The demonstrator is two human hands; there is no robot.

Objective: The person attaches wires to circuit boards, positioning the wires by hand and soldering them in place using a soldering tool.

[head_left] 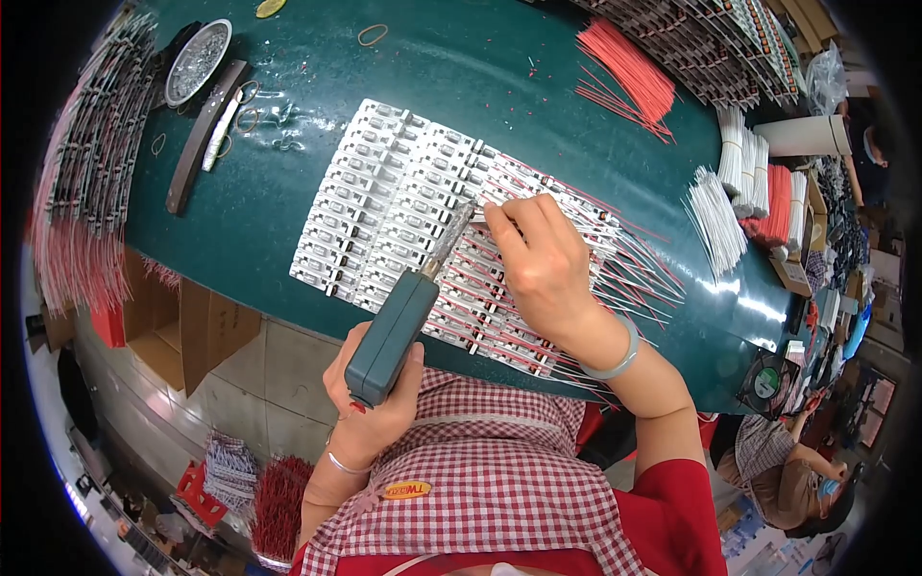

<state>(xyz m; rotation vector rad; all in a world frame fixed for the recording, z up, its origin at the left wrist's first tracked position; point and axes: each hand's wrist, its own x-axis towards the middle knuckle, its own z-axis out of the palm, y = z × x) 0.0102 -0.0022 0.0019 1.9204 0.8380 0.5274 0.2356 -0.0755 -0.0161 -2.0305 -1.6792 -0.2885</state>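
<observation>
My left hand [376,408] is wrapped round the dark green handle of a soldering iron [392,338]. Its metal tip slants up and right to the white modules, close to my right fingertips. My right hand [543,259] is closed in a pinch by the tip, on what looks like the end of a thin wire, mostly covered by the fingers. Beneath both lies a panel of small white modules [370,173] in rows. Red and white wires [629,264] stick out from its right-hand rows, while the left rows carry none.
A metal bowl [199,63] and a dark curved bar [202,144] lie at the far left. Loose red wires [629,77] rest at the back; bundled white wires [715,221] lie at right. A small fan [768,382] stands at the right edge. Another person [788,466] sits at right.
</observation>
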